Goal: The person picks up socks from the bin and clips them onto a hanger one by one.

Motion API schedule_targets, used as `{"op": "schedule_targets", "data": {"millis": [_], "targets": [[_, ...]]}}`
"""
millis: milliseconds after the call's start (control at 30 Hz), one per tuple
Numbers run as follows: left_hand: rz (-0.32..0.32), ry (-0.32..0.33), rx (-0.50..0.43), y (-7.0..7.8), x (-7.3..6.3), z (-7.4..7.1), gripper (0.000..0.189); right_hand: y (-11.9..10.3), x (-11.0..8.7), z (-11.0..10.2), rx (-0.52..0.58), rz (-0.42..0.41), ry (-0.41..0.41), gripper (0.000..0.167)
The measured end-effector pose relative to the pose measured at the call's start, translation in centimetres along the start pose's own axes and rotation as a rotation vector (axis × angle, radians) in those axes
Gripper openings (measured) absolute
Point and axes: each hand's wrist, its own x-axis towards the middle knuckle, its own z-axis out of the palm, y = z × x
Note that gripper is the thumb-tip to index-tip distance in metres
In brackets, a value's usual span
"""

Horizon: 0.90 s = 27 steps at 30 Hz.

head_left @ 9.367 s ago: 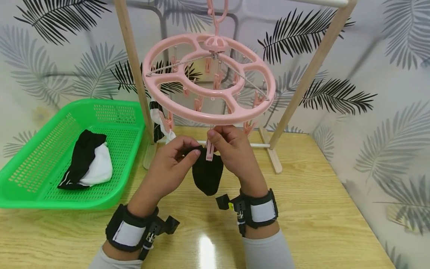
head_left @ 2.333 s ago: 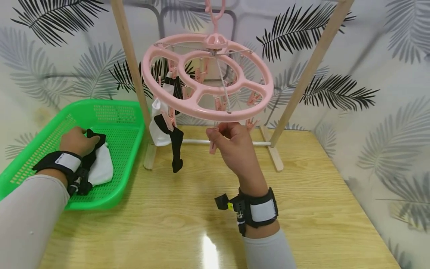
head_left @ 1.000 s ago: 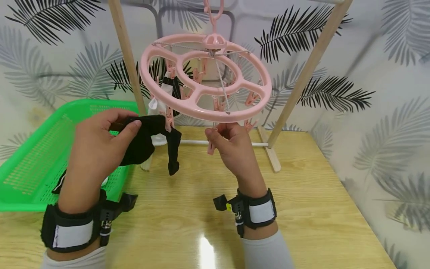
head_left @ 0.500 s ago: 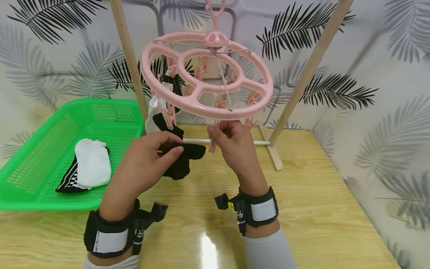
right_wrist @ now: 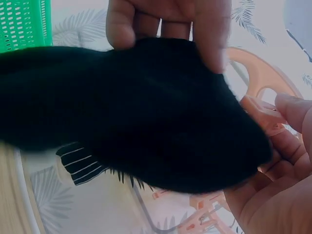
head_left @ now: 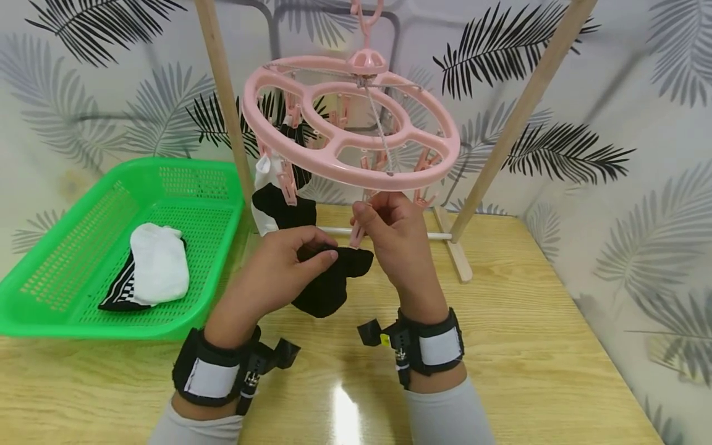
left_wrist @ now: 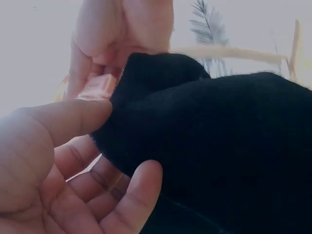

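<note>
Leaf-patterned wall [head_left: 606,210], a pink clip hanger [head_left: 356,175] and a green basket [head_left: 122,330] suggest a home

Brightly lit head view, white glare streak on tabletop [head_left: 523,352], hazy, washed-out wrist views

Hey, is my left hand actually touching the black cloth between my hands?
Touching. The head view shows it: your left hand pinches the black cloth near its upper edge, and the cloth hangs down from that grip.
</note>
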Motion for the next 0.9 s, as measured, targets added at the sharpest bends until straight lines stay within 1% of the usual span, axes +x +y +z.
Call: {"op": "schedule_targets", "data": {"millis": [133, 267, 367, 533, 633, 767, 900], "targets": [[-0.025, -0.023, -0.076, -0.35, 0.16, 0.11, 0.013, -0.1, 0.03, 0.35, -0.02, 0.024, -0.006, 0.011], [-0.035, -0.015, -0.109, -0.6, 0.16, 0.14, 0.014, -0.03, -0.04, 0.62, -0.042, 0.053, -0.011, 0.011], [-0.023, 0.0, -0.118, -0.52, 0.16, 0.08, 0.014, -0.06, -0.05, 0.73, -0.062, 0.056, -0.018, 0.013], [0.001, 0.022, -0.129, -0.09, 0.27, 0.03, 0.015, -0.16, 0.05, 0.68, -0.096, 0.026, -0.016, 0.013], [0.009, 0.038, -0.151, 0.08, 0.3, 0.07, 0.016, -0.19, 0.0, 0.66, -0.109, 0.027, -0.012, 0.013], [0.012, 0.05, -0.175, 0.09, 0.26, 0.17, 0.015, -0.08, -0.12, 0.74, -0.121, 0.036, -0.01, 0.013], [0.023, 0.059, -0.189, -0.04, 0.21, 0.17, 0.015, -0.01, -0.14, 0.92, -0.124, 0.032, -0.025, 0.012]]}}
